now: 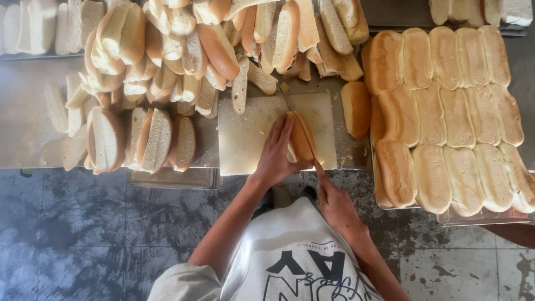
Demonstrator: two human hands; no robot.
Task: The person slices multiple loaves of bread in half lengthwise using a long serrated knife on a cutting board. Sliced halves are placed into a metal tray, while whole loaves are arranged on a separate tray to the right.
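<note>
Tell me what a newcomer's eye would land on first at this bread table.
First, the big pile of split rolls heaped across the top left of the table. Next, the batch of whole, still-joined rolls in neat rows on the right. In the middle, the left hand steadies a roll on the pale cutting board while the right hand works a knife through it.

I'm seeing a golden-brown long bread roll lying on its side on the pale cutting board, a knife slicing lengthwise through it.
</note>
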